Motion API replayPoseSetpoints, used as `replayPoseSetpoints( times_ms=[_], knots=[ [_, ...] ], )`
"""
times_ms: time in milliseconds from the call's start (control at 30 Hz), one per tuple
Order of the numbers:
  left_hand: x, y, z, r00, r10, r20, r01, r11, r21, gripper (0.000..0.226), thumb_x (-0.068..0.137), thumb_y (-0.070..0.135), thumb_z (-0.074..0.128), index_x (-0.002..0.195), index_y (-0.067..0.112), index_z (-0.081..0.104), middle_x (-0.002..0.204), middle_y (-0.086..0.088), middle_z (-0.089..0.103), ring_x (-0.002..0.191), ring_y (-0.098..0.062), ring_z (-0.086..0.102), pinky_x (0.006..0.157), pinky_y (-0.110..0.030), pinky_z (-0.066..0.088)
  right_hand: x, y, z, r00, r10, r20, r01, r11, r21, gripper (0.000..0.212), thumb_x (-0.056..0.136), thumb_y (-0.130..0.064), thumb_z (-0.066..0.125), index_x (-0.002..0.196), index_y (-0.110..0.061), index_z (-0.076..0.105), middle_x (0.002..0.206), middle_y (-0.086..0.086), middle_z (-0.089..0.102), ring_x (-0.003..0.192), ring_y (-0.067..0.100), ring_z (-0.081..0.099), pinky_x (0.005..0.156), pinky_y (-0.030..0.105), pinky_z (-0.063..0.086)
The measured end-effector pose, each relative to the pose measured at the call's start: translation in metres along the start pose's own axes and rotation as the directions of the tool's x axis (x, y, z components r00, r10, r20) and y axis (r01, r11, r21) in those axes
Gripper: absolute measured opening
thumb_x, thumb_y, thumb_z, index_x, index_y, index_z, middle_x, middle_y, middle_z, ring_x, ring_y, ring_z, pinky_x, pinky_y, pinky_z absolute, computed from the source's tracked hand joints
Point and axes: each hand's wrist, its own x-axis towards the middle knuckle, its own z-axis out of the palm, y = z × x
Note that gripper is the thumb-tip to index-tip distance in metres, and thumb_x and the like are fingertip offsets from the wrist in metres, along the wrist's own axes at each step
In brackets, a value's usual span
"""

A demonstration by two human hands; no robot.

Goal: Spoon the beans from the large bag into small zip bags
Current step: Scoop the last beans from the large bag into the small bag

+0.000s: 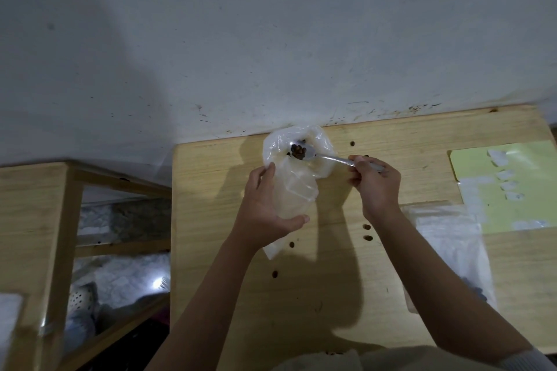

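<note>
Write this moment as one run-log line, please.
left hand holds small bag | right hand holds spoon | beans on spoon over bag mouth

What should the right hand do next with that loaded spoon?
Probably tip the spoon so its beans drop into the bag. The right hand pinches the handle with the bowl already over the bag's open mouth, which the left hand holds. Loose beans on the table suggest going slowly.
</note>
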Motion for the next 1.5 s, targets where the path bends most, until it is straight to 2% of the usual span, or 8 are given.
replayPoseSetpoints(
  times_ms=[300,433,533,833,1000,1200,1400,1500],
  knots=[
    [0.004,0.003,0.004,1.0,0.006,-0.029,-0.004,0.996,0.085,0.12,0.052,0.058,0.074,0.148,0.015,0.016,0.141,0.007,0.019,0.132,-0.018,0.026,0.107,-0.043,0.036,-0.018,-0.034,-0.026,0.973,-0.203,0.109,0.208,0.977,-0.04,0.017,0.09,-0.006,0.058,0.079,-0.011,0.071,0.069,0.004,0.062,0.064,0.014,0.058,0.06,0.026,0.053],
    [0.005,0.005,0.006,0.999,0.014,-0.049,-0.01,0.997,0.081,0.119,0.056,0.054,0.079,0.149,0.013,0.015,0.142,0.005,0.018,0.133,-0.02,0.024,0.108,-0.044,0.035,-0.033,-0.033,-0.035,0.872,-0.418,0.256,0.469,0.863,-0.188,0.011,0.09,-0.009,0.061,0.085,-0.009,0.07,0.073,0.01,0.066,0.065,0.022,0.061,0.061,0.03,0.052],
    [0.005,0.003,0.006,0.998,0.008,-0.059,-0.004,0.997,0.071,0.118,0.057,0.05,0.082,0.148,0.014,0.016,0.142,0.005,0.019,0.132,-0.019,0.025,0.107,-0.044,0.035,-0.036,-0.03,-0.035,0.827,-0.51,0.238,0.555,0.809,-0.194,0.011,0.088,-0.018,0.061,0.089,-0.011,0.07,0.079,0.008,0.068,0.064,0.019,0.062,0.062,0.027,0.051],
    [0.001,-0.002,0.005,0.996,0.009,-0.091,-0.007,1.0,0.028,0.117,0.052,0.056,0.077,0.147,0.018,0.021,0.135,0.017,0.021,0.128,-0.017,0.034,0.103,-0.043,0.042,-0.02,0.005,-0.007,0.862,-0.483,0.153,0.507,0.814,-0.284,0.011,0.09,-0.012,0.06,0.091,-0.019,0.069,0.082,0.002,0.066,0.073,0.012,0.061,0.06,0.017,0.045],
    [-0.002,-0.005,0.005,0.987,0.073,-0.146,-0.066,0.996,0.054,0.113,0.052,0.058,0.074,0.144,0.009,0.029,0.136,0.002,0.029,0.118,-0.021,0.043,0.096,-0.043,0.048,-0.017,0.022,0.012,0.846,-0.509,0.16,0.532,0.775,-0.342,0.011,0.091,-0.011,0.06,0.095,-0.01,0.07,0.085,-0.001,0.062,0.077,-0.007,0.058,0.06,0.007,0.043],
    [-0.003,-0.002,0.005,0.974,0.177,-0.144,-0.171,0.984,0.058,0.113,0.057,0.054,0.076,0.143,0.0,0.029,0.139,-0.007,0.032,0.117,-0.024,0.045,0.094,-0.038,0.049,-0.022,0.04,0.017,0.939,-0.339,0.057,0.342,0.908,-0.243,0.013,0.091,-0.008,0.058,0.094,-0.005,0.07,0.079,0.004,0.067,0.068,0.0,0.06,0.058,0.012,0.047],
    [-0.003,0.001,0.004,0.973,0.204,-0.109,-0.202,0.979,0.029,0.113,0.056,0.051,0.079,0.145,0.005,0.027,0.142,-0.004,0.032,0.123,-0.021,0.041,0.097,-0.034,0.048,-0.02,0.039,0.019,0.995,-0.082,-0.048,0.077,0.991,-0.108,0.021,0.089,-0.009,0.06,0.075,-0.02,0.071,0.069,0.004,0.067,0.069,0.019,0.064,0.071,0.036,0.055],
    [-0.005,-0.004,0.005,0.973,0.207,-0.098,-0.204,0.978,0.037,0.114,0.056,0.049,0.08,0.145,0.003,0.027,0.144,-0.005,0.031,0.127,-0.023,0.04,0.097,-0.034,0.048,-0.02,0.035,0.018,0.991,-0.132,0.001,0.13,0.978,-0.161,0.022,0.089,-0.008,0.06,0.073,-0.019,0.07,0.069,0.002,0.067,0.067,0.016,0.063,0.068,0.031,0.053]
  ],
)
